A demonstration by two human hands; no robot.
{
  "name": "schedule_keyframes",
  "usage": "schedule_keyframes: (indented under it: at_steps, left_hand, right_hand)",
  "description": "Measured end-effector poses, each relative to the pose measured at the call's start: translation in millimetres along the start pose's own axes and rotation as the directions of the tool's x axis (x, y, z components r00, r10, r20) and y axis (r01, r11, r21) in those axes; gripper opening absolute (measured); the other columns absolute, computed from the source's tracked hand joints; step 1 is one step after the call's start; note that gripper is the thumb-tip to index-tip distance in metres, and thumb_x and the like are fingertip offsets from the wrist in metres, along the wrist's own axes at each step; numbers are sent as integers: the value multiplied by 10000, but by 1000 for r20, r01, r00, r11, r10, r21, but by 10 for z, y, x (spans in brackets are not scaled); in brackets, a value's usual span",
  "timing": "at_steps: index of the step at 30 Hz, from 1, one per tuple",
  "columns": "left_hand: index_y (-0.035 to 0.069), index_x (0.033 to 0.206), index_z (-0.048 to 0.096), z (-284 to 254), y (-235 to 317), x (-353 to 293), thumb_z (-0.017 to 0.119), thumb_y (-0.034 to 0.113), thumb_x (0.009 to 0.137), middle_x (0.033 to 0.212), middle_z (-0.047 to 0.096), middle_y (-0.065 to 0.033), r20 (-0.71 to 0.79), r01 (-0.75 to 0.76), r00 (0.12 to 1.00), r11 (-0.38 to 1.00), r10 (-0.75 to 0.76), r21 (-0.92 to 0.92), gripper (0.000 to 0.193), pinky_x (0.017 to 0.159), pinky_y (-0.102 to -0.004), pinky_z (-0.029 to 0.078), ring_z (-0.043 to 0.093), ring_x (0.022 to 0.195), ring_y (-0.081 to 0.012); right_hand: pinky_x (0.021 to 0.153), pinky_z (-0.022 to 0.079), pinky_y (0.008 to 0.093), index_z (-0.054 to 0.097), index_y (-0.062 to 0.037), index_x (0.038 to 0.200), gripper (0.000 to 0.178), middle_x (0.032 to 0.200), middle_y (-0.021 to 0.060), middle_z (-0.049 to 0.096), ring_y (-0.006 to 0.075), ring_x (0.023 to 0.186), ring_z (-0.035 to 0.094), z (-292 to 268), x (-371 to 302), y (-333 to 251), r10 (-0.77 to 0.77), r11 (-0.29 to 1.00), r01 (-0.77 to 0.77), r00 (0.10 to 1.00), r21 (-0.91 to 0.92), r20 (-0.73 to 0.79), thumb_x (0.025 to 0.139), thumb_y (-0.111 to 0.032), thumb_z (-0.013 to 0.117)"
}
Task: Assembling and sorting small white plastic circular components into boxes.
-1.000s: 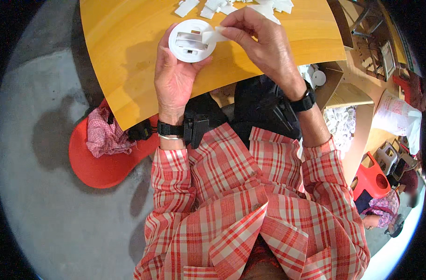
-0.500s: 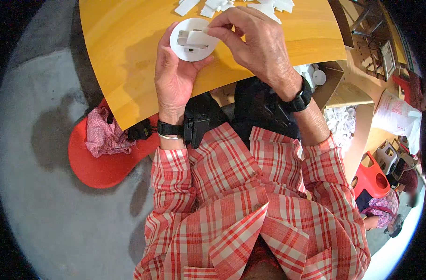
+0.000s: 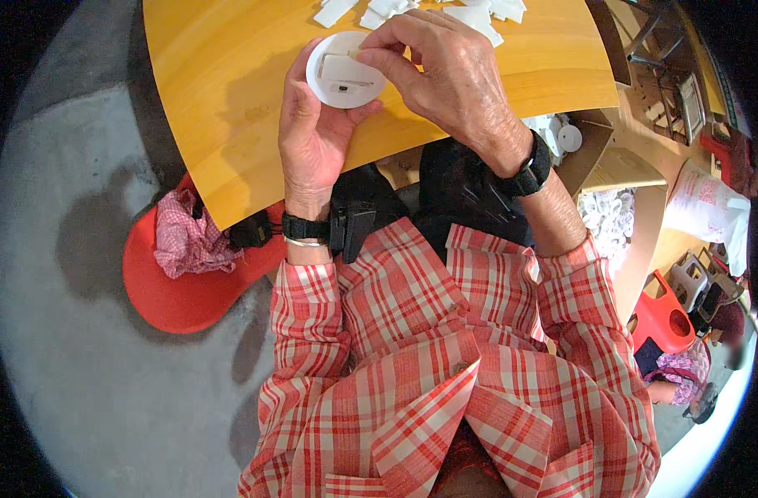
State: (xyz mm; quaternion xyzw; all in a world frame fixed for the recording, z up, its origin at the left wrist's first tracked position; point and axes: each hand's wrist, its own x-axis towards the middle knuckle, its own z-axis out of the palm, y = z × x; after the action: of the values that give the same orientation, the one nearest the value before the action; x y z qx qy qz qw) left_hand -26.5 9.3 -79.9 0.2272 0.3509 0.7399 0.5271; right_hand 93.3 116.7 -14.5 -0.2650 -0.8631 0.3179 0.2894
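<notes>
My left hand [image 3: 314,141] is closed around the edge of a white round plastic case [image 3: 322,90], its face turned up over the table's near edge. A recess shows in that face, with a small dark slot below it. Lying over the recess is a white rectangular cover [image 3: 339,66], with a narrow gap along its lower edge. My right hand [image 3: 458,83] pinches the cover's right end between thumb and forefinger. The fingertips hide that corner, so I cannot tell whether the cover is fully seated.
Loose white flat pieces [image 3: 387,10] lie on the yellow table [image 3: 238,91] at the far side. Cardboard boxes [image 3: 645,224] with white parts stand at the right. A red stool [image 3: 167,295] bearing a pink cloth [image 3: 192,241] is at the left. Another person [image 3: 682,373] sits far right.
The cover has shifted left and now lies over the recess, whose left part was exposed before. My right fingers have moved slightly left with it; the left hand still holds the case.
</notes>
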Motion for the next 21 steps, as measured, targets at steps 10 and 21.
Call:
schedule_keyframes:
  at_steps: [10,21]
  left_hand:
    - [93,1293,309,2,-6,19,484,417,866,1248,405,-103,-13,7,1000,1000,-7,4,563,816,-387,502,466,1100,-237]
    - [86,1285,314,26,2,1,464,426,873,1251,402,-103,-49,36,998,998,-34,57,555,819,-400,502,459,1112,-243]
  right_hand:
    - [522,434,294,625,-41,783,158,694,76,590,206,586,538,168,-67,123,-28,999,25,996,-36,-82,757,-195,650]
    - [608,458,364,602,-66,787,95,724,83,575,281,702,565,166,-124,315,-267,962,260,961,-87,-75,722,-133,583]
